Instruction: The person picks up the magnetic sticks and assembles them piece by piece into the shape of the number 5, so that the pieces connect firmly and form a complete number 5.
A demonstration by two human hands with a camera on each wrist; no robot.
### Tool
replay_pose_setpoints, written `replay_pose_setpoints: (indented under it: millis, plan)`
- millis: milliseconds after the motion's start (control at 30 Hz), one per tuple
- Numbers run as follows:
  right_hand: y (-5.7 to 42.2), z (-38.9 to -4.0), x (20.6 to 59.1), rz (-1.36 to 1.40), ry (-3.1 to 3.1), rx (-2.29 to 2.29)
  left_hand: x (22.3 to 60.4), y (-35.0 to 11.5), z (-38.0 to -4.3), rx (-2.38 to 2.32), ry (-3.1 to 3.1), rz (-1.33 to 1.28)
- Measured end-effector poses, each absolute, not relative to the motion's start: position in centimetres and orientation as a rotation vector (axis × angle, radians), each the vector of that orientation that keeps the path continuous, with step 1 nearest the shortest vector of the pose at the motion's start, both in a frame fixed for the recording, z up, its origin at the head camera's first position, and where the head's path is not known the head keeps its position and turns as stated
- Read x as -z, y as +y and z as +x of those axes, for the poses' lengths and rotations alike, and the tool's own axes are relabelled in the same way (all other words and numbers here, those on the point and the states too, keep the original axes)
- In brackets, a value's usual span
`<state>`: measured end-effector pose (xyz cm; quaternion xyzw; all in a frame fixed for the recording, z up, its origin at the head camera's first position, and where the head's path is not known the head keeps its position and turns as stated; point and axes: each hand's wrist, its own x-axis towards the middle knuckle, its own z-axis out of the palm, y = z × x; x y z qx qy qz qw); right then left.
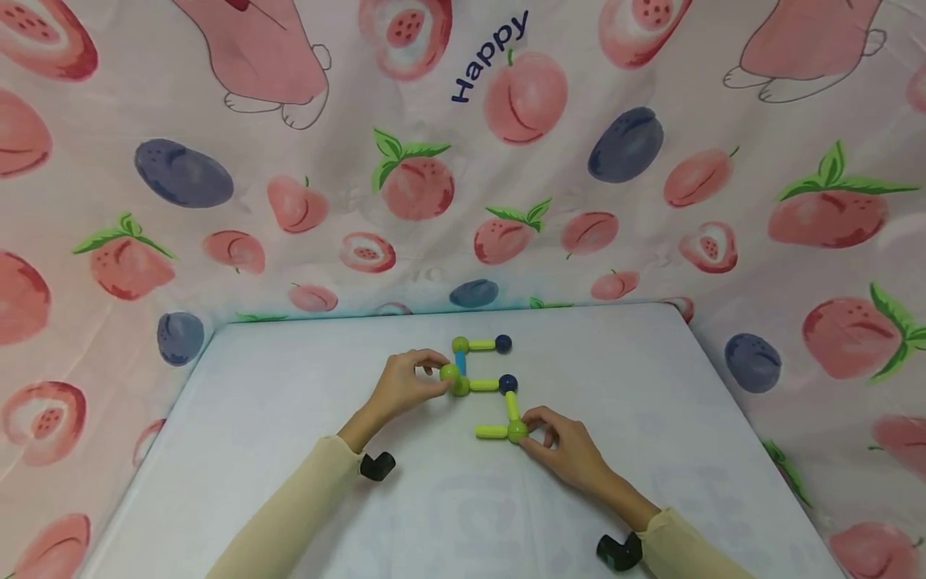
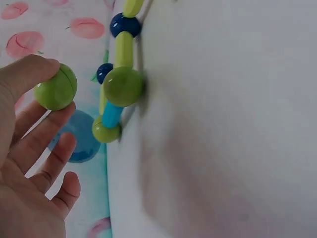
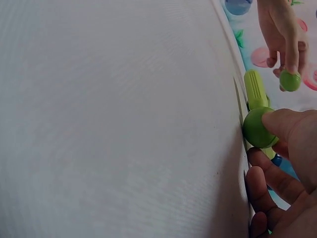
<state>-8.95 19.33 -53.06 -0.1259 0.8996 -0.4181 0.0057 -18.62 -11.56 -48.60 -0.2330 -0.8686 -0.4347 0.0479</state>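
My left hand (image 1: 407, 384) pinches a loose green ball (image 2: 56, 88) between thumb and fingers, raised off the table beside the chain of balls and rods. That chain lies on the white table: a far green ball (image 1: 460, 344), a yellow-green rod (image 1: 482, 345) to a dark blue ball (image 1: 503, 344), and a blue rod (image 1: 460, 363) to a middle green ball (image 2: 123, 86). From there another rod reaches a second dark blue ball (image 1: 509, 383). A further rod runs to the near green ball (image 3: 258, 128), which my right hand (image 1: 571, 452) pinches. An open-ended yellow-green rod (image 1: 491, 432) points left from it.
The white table (image 1: 253, 482) meets a fruit-print cloth (image 1: 434, 265) at its back and sides. A black wrist-camera mount shows below each wrist, one near the left sleeve (image 1: 311, 490), one near the right sleeve (image 1: 680, 547).
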Motion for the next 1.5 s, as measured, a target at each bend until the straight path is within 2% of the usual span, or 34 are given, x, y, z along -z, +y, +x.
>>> replay_pose_setpoints:
  millis: [533, 900, 1500]
  plan:
    - [19.4, -9.2, 53.2, -0.421, 2.82, 1.316, 51.7, -11.4, -14.4, 1.449, -2.801, -0.87]
    - [19.5, -9.1, 53.0, -0.393, 2.816, 1.304, 51.9, -11.0, -13.8, 1.439, -2.825, -0.885]
    - [19.5, -9.0, 53.0, -0.513, 2.836, 1.348, 52.1, -10.4, -13.2, 1.398, -2.846, -0.926]
